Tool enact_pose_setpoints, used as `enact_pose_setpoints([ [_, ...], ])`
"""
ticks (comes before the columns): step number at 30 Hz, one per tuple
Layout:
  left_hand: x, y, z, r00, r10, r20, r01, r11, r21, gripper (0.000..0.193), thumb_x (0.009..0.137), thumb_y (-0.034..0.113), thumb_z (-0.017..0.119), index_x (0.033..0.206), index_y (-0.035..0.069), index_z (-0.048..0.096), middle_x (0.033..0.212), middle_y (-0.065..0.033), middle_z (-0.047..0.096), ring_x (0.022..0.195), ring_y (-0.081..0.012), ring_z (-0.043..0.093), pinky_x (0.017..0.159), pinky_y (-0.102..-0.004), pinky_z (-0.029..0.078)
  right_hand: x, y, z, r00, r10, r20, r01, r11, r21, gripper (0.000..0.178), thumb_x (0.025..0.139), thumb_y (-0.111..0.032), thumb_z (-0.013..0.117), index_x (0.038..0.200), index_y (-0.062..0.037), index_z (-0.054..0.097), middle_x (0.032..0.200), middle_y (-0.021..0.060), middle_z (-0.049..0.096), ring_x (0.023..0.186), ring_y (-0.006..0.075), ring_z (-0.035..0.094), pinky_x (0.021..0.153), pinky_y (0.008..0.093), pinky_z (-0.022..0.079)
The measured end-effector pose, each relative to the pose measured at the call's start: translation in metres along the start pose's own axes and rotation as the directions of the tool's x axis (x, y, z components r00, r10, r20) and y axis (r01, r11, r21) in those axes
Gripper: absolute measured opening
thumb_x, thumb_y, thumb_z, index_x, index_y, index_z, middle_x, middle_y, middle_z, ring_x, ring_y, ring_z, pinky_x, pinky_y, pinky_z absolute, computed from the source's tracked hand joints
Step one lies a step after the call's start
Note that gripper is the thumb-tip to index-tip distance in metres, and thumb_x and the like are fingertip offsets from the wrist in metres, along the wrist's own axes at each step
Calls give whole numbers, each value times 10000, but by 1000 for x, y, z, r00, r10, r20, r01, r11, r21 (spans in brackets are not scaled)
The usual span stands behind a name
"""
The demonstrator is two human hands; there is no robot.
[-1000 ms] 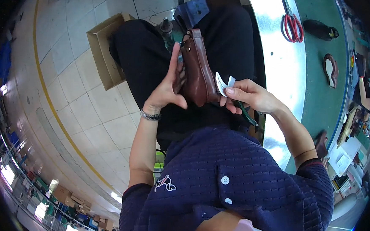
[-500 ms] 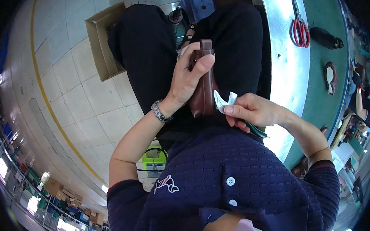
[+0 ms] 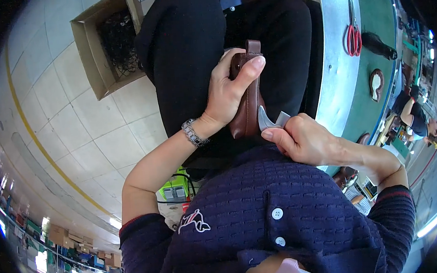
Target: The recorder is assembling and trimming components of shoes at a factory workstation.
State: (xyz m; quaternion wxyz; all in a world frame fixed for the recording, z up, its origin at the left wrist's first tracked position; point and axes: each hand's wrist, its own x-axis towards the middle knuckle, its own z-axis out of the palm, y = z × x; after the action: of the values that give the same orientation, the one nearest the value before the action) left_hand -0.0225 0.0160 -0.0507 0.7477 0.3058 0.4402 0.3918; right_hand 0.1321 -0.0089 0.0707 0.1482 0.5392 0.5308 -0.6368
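My left hand (image 3: 228, 88) is wrapped round a brown leather shoe (image 3: 248, 102), held tilted over my lap with its stitched seam and pull loop showing. The thumb presses on the leather just below the loop; most of the shoe's far side is hidden by the hand. In my right hand (image 3: 306, 138), closed in a grip, is a hook-bladed knife (image 3: 272, 119) with a bright curved metal blade. Its pointed tip is against or very close to the lower right edge of the shoe. The knife's handle is hidden inside the fist.
A metal bench edge (image 3: 337, 74) runs along my right, with red-handled scissors (image 3: 354, 40) on it. Beyond, a green belt (image 3: 371, 14) carries a dark shoe (image 3: 379, 45) and a brown shoe (image 3: 376, 84). An open carton (image 3: 86, 59) of black scraps stands at my left; another person (image 3: 415, 119) is far right.
My view has shifted, showing more of the carton. Both hands keep their holds. The blade has turned slightly, and the green handle seen under my right hand before is now hidden.
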Motion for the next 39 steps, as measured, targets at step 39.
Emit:
enact_pose_setpoints([
  [39, -11, -11, 18, 994, 104, 42, -108, 988, 111, 426, 897, 426, 639, 977, 8, 638, 875, -28, 585, 751, -95, 527, 698, -240, 423, -22, 68, 21, 985, -125, -116, 163, 886, 433, 394, 940, -424, 589, 1004, -42, 511, 653, 70, 607, 517, 175, 608, 477, 269, 461],
])
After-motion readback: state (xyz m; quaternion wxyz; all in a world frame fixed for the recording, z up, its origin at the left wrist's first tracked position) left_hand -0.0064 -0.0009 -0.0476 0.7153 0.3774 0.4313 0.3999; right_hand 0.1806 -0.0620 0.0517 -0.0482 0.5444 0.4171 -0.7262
